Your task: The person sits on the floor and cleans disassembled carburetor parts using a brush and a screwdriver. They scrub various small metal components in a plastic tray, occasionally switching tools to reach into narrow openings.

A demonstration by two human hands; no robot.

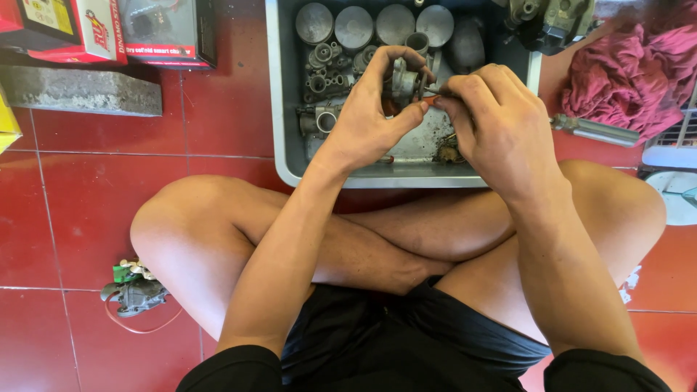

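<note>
The left hand (374, 109) grips a small grey metal part (404, 78) over the grey tray (279, 145), while the right hand (494, 116) is closed, pinching a thin tool (430, 93) against that part. The tray holds round metal caps (374, 24) and small fittings; it sits on the red tiled floor (87, 196), with a pink rag (624, 65) at right and a carburettor (136, 292) by the left knee
</note>
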